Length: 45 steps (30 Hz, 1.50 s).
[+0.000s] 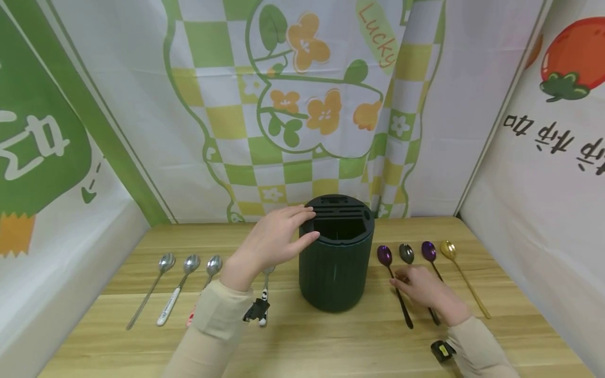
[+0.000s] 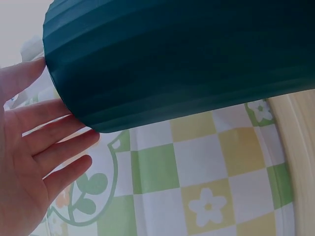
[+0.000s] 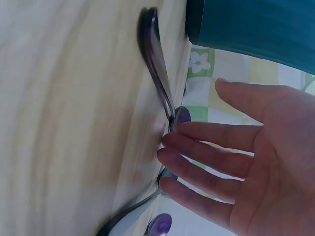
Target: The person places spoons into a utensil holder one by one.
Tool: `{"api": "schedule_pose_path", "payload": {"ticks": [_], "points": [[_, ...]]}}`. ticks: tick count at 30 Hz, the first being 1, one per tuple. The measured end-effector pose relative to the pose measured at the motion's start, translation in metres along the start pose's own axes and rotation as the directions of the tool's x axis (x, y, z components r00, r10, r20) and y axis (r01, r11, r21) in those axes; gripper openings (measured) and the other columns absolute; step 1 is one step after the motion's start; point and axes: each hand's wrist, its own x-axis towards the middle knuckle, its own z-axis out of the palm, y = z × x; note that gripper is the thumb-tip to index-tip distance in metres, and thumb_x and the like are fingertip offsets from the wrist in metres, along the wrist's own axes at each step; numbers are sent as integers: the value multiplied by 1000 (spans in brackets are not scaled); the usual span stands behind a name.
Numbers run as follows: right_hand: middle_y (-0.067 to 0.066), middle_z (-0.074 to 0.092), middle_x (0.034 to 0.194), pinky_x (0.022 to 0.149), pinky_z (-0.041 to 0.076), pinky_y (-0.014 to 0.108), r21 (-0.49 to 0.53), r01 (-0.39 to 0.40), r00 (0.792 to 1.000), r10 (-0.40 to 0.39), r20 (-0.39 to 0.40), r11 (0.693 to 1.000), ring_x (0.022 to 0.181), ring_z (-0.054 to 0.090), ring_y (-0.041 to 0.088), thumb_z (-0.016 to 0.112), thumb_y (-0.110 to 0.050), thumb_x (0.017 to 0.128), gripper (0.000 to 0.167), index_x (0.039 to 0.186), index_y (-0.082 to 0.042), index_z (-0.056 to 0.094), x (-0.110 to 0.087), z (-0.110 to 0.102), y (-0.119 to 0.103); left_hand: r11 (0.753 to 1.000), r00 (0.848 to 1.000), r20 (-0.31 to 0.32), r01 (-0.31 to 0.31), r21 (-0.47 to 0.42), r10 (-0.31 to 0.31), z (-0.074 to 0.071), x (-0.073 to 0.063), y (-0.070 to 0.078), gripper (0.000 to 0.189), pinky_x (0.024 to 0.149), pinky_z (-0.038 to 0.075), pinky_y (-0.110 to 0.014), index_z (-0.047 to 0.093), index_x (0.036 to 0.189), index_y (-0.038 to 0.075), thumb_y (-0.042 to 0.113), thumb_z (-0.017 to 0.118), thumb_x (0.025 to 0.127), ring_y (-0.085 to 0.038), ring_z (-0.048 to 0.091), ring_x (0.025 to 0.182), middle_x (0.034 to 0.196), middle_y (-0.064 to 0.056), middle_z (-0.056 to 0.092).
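A dark green ribbed utensil holder (image 1: 333,273) stands upright with a slotted black lid (image 1: 337,209). My left hand (image 1: 274,239) is at its upper left rim, thumb and fingertips at the edge and fingers extended in the left wrist view. On the right, my right hand (image 1: 420,289) reaches low over the spoons, fingers extended and nothing in the palm in the right wrist view. Nearest it are a purple spoon (image 1: 385,255) with a dark handle and a black spoon (image 1: 406,253), partly hidden by the hand. Beyond lie another purple spoon (image 1: 428,251) and a gold spoon (image 1: 465,275).
Left of the holder lie a plain silver spoon (image 1: 151,286), a white-handled spoon (image 1: 169,307), a spoon with a reddish handle (image 1: 214,265) and a black-and-white-handled spoon (image 1: 264,299). The left arm covers part of them. A patterned curtain (image 1: 302,173) hangs behind the wooden table (image 1: 326,341).
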Motion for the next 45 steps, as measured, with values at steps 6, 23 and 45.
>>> {"api": "schedule_pose_path", "payload": {"ticks": [6, 23, 45], "points": [[5, 70, 81, 65, 52, 35, -18, -42, 999, 43, 23, 999, 71, 64, 18, 64, -22, 90, 17, 87, -6, 69, 4, 0, -2, 999, 1000, 11, 12, -33, -11, 1, 0, -1, 52, 102, 44, -40, 56, 133, 11, 47, 49, 96, -23, 53, 124, 138, -6, 54], [0, 61, 68, 51, 41, 26, -4, -157, 981, 157, 110, 988, 57, 49, 11, 66, -23, 88, 19, 77, -8, 65, 13, -1, -5, 992, 999, 13, 43, -117, -42, 0, 1, -1, 53, 101, 45, -41, 57, 132, 12, 48, 54, 93, -23, 54, 124, 138, -5, 54], [2, 59, 72, 51, 40, 27, -13, -280, 952, 280, 122, 960, 59, 50, 14, 71, -23, 84, 20, 79, -7, 61, 20, -4, -11, 982, 998, -39, 46, -185, -54, 4, 2, -10, 53, 100, 46, -40, 61, 128, 14, 49, 61, 88, -22, 57, 120, 132, -5, 59]]}}
